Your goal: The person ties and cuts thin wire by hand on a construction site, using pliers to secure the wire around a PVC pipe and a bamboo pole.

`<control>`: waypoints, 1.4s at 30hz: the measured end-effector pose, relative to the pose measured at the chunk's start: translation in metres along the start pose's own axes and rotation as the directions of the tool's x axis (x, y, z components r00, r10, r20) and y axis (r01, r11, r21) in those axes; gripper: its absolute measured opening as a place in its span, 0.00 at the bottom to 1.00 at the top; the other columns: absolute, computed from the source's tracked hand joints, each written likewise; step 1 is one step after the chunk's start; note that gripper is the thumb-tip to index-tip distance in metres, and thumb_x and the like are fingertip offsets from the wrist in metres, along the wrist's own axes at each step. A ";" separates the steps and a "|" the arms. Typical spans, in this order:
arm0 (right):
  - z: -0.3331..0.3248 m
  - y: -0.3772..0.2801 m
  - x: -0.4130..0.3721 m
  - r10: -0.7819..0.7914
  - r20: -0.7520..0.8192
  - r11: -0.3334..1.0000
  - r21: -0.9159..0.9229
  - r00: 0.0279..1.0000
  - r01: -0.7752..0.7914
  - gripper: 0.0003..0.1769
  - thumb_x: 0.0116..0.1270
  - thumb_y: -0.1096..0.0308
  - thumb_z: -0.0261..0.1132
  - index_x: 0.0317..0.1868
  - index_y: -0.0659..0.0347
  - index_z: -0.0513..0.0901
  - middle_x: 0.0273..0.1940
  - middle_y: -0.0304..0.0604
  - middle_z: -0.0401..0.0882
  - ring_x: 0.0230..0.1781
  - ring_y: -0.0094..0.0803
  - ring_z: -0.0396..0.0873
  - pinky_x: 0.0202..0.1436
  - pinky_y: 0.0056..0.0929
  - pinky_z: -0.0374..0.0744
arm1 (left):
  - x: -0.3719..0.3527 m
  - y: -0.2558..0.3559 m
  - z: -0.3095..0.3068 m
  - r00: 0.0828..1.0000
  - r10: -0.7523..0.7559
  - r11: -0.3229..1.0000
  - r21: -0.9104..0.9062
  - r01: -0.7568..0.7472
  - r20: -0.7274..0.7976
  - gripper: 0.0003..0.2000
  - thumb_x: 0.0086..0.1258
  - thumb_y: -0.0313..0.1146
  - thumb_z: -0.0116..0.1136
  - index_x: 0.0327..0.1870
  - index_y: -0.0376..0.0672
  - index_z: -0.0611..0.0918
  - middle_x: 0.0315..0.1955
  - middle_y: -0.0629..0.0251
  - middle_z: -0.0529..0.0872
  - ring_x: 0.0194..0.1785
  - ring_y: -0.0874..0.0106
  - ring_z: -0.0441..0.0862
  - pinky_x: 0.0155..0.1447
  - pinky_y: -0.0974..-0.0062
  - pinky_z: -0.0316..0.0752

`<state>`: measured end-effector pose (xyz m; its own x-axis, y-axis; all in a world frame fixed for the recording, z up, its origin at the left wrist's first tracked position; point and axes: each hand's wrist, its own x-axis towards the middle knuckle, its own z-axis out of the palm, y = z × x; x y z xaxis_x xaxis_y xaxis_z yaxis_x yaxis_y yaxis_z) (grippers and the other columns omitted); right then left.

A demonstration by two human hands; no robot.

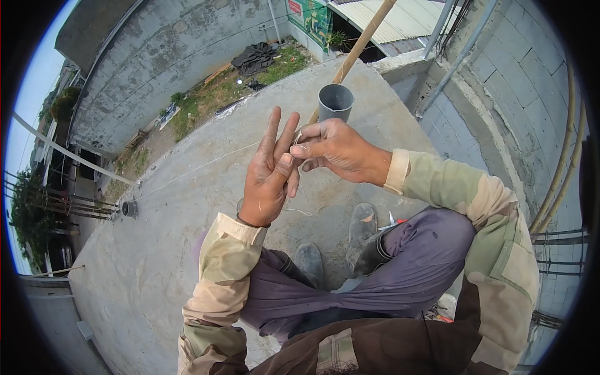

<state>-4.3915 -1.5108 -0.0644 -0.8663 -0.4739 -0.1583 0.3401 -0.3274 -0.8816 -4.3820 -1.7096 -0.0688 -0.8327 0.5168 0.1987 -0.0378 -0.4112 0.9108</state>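
Note:
A thin pale string stretches over the concrete from the left and reaches both hands. My left hand is raised, two fingers stretched upward, the thumb bent in toward the other fingers with the string at them. Close against it, my right hand pinches the string between thumb and fingertips. A loose bit of string hangs below the hands and curls over the floor. Just behind my right hand stands an upright grey pipe, open at its top.
I squat on a concrete slab in rubber boots. Beside my knee lies a red-handled pointed tool, partly hidden. A bamboo pole slants behind the pipe. Another short pipe and rebar are at left; a block wall rises right.

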 end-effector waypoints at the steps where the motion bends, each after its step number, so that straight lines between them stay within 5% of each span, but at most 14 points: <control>1: -0.001 0.003 0.002 0.006 0.003 1.000 -0.004 1.000 -0.006 0.20 0.71 0.63 0.76 0.54 0.70 0.86 0.44 0.41 0.87 0.45 0.27 0.85 0.50 0.28 0.83 | -0.002 0.001 0.001 1.000 0.003 1.000 -0.004 -0.003 -0.006 0.39 0.85 0.35 0.53 0.87 0.43 0.43 0.84 0.48 0.59 0.26 0.87 0.71 0.28 0.86 0.69; 4: 0.001 0.004 0.007 -0.010 -0.094 0.997 -0.081 0.996 0.003 0.17 0.70 0.66 0.76 0.52 0.69 0.86 0.41 0.41 0.88 0.36 0.26 0.84 0.42 0.27 0.83 | -0.007 0.004 0.000 0.993 0.075 0.979 0.197 -0.057 -0.087 0.39 0.84 0.32 0.54 0.87 0.42 0.44 0.84 0.47 0.57 0.30 0.86 0.76 0.28 0.86 0.71; 7: 0.010 -0.002 0.007 -0.066 -0.100 0.984 -0.172 0.993 0.049 0.14 0.70 0.67 0.75 0.49 0.69 0.87 0.36 0.41 0.88 0.31 0.25 0.84 0.38 0.26 0.83 | -0.010 -0.002 -0.006 0.970 0.116 0.952 0.302 -0.047 -0.215 0.38 0.83 0.31 0.56 0.86 0.37 0.48 0.79 0.45 0.69 0.29 0.84 0.78 0.27 0.84 0.72; 9: 0.012 -0.006 0.006 -0.123 -0.137 0.951 -0.299 0.983 0.078 0.11 0.71 0.68 0.74 0.46 0.68 0.87 0.36 0.42 0.88 0.32 0.25 0.85 0.37 0.25 0.84 | -0.012 -0.003 -0.014 0.959 0.022 0.927 0.365 0.086 -0.283 0.30 0.83 0.30 0.58 0.79 0.29 0.63 0.62 0.44 0.86 0.24 0.82 0.78 0.26 0.83 0.73; 12: 0.007 -0.010 0.007 -0.170 -0.139 0.948 -0.294 0.976 0.123 0.13 0.72 0.66 0.75 0.48 0.67 0.86 0.40 0.44 0.89 0.36 0.27 0.88 0.38 0.24 0.86 | -0.013 -0.005 -0.021 0.957 -0.039 0.904 0.397 0.157 -0.288 0.18 0.82 0.30 0.57 0.64 0.25 0.76 0.42 0.51 0.93 0.21 0.81 0.76 0.26 0.83 0.73; 18: -0.015 -0.029 0.005 -0.149 -0.201 0.979 -0.168 0.968 0.116 0.13 0.74 0.63 0.73 0.44 0.66 0.85 0.40 0.45 0.89 0.36 0.27 0.88 0.38 0.24 0.86 | -0.013 0.000 -0.018 0.955 -0.118 0.941 0.277 0.195 -0.270 0.11 0.83 0.33 0.58 0.51 0.31 0.81 0.37 0.52 0.92 0.21 0.83 0.74 0.26 0.84 0.71; 22: -0.032 -0.033 -0.001 0.003 -0.217 0.917 -0.389 0.976 -0.089 0.13 0.76 0.62 0.71 0.43 0.66 0.85 0.39 0.45 0.89 0.35 0.27 0.88 0.38 0.22 0.86 | -0.013 -0.002 -0.022 0.953 -0.155 0.954 0.210 0.213 -0.261 0.10 0.82 0.35 0.61 0.51 0.36 0.82 0.42 0.52 0.92 0.28 0.79 0.82 0.26 0.85 0.68; 24: -0.034 -0.030 -0.001 0.172 -0.319 0.641 -0.682 0.932 -0.351 0.12 0.77 0.63 0.70 0.44 0.67 0.85 0.38 0.43 0.88 0.36 0.25 0.87 0.40 0.22 0.85 | -0.013 -0.002 -0.024 0.932 -0.271 0.961 -0.118 0.249 -0.242 0.09 0.81 0.34 0.62 0.53 0.39 0.82 0.57 0.48 0.88 0.51 0.69 0.90 0.29 0.85 0.76; 25: -0.038 -0.024 0.001 0.172 -0.316 0.641 -0.683 0.933 -0.350 0.12 0.77 0.63 0.70 0.44 0.67 0.85 0.38 0.43 0.88 0.36 0.25 0.87 0.40 0.22 0.85 | -0.012 -0.002 -0.027 0.931 -0.270 0.962 -0.117 0.248 -0.244 0.09 0.81 0.34 0.62 0.53 0.39 0.82 0.57 0.48 0.88 0.51 0.69 0.90 0.29 0.85 0.76; 27: -0.043 -0.008 0.004 -0.062 -0.152 0.786 -0.617 0.986 -0.045 0.12 0.73 0.67 0.72 0.47 0.68 0.86 0.43 0.44 0.88 0.43 0.27 0.87 0.44 0.28 0.86 | -0.012 -0.004 -0.033 0.949 -0.294 0.864 -0.456 0.212 -0.116 0.09 0.80 0.33 0.62 0.54 0.41 0.82 0.73 0.46 0.75 0.75 0.58 0.75 0.38 0.85 0.87; 30: -0.034 0.002 0.010 -0.280 0.096 0.694 -0.667 0.955 0.271 0.17 0.65 0.74 0.76 0.53 0.68 0.85 0.42 0.43 0.90 0.47 0.33 0.87 0.51 0.30 0.84 | -0.009 -0.005 -0.035 0.968 -0.251 0.807 -0.556 0.199 -0.017 0.09 0.80 0.31 0.61 0.56 0.41 0.82 0.79 0.46 0.65 0.81 0.54 0.66 0.49 0.83 0.92; 37: -0.007 0.021 0.012 -0.272 0.033 0.583 -0.790 0.962 0.192 0.30 0.64 0.71 0.76 0.65 0.69 0.78 0.50 0.47 0.88 0.52 0.35 0.86 0.62 0.34 0.81 | -0.003 0.004 -0.032 0.953 -0.288 0.710 -0.689 0.145 -0.097 0.12 0.79 0.31 0.63 0.58 0.40 0.80 0.76 0.47 0.69 0.80 0.54 0.68 0.43 0.82 0.91; 39: -0.005 0.016 0.014 -0.247 0.048 0.431 -0.889 0.968 0.154 0.28 0.64 0.70 0.76 0.63 0.72 0.79 0.38 0.44 0.89 0.44 0.32 0.86 0.51 0.32 0.82 | -0.004 0.000 -0.034 0.951 -0.279 0.767 -0.627 0.137 -0.134 0.12 0.78 0.32 0.64 0.57 0.38 0.80 0.76 0.46 0.69 0.77 0.53 0.72 0.43 0.83 0.91; 42: -0.008 -0.004 0.013 -0.129 0.065 0.435 -0.893 0.989 0.115 0.23 0.66 0.70 0.75 0.57 0.73 0.81 0.28 0.41 0.85 0.38 0.29 0.85 0.45 0.31 0.80 | -0.007 0.001 -0.042 0.963 -0.248 0.857 -0.488 0.167 -0.105 0.09 0.81 0.34 0.61 0.55 0.42 0.82 0.75 0.48 0.73 0.73 0.54 0.79 0.43 0.85 0.90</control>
<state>-4.4074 -1.5090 -0.0670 -0.8774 -0.4795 -0.0136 -0.2787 0.5327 -0.7991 -4.3993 -1.7459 -0.0844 -0.8505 0.5210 -0.0719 -0.4412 -0.6324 0.6367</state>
